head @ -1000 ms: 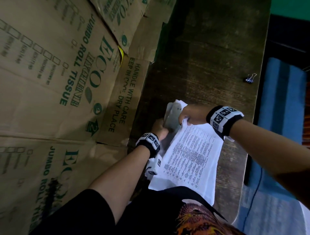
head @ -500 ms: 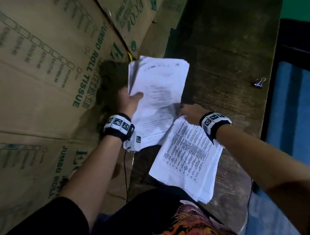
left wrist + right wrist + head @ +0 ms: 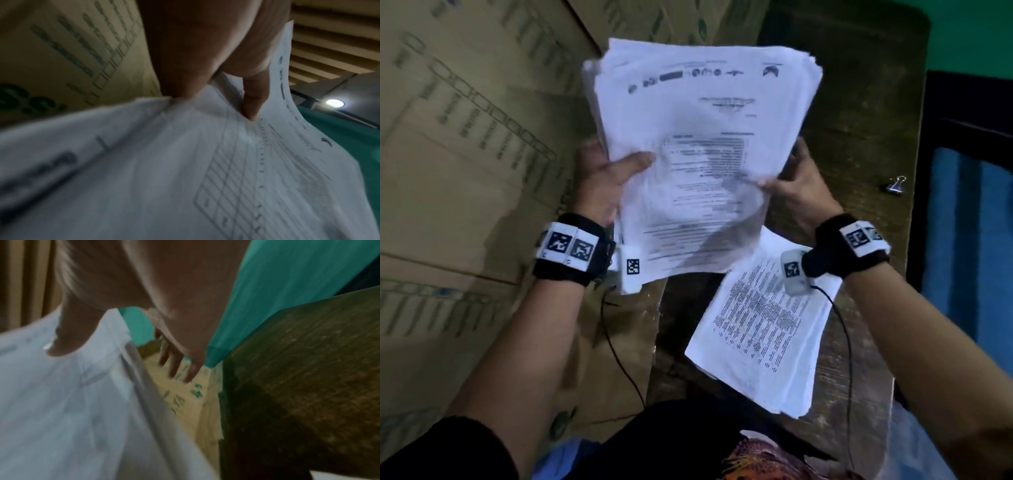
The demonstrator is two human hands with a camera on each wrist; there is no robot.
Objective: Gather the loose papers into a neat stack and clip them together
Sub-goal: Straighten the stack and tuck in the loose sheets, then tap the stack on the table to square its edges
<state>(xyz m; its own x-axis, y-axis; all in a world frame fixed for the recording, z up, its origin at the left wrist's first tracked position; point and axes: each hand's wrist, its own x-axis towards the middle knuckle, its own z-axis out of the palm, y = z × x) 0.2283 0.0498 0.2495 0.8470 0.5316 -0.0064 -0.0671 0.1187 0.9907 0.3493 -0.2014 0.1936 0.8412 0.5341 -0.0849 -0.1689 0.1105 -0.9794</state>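
A thick bundle of printed white papers (image 3: 698,137) is held up in the air above the table's left edge. My left hand (image 3: 606,171) grips its left side, thumb on the front sheet; the left wrist view shows that thumb (image 3: 251,100) pressed into the paper (image 3: 185,170). My right hand (image 3: 787,178) pinches the bundle's right edge, thumb (image 3: 68,340) on the sheets (image 3: 61,402) and fingers behind. A second pile of printed sheets (image 3: 763,329) lies flat on the wooden table (image 3: 852,120) below the right wrist. A small binder clip (image 3: 895,185) rests near the table's right edge.
Large cardboard boxes (image 3: 465,154) printed in green stand close along the table's left side. A blue mat (image 3: 969,233) lies on the floor to the right. Thin black cables hang from both wrist cameras.
The left hand has lifted the paper bundle up and towards the middle. The right hand has left the flat pile and taken hold of the bundle's right edge.
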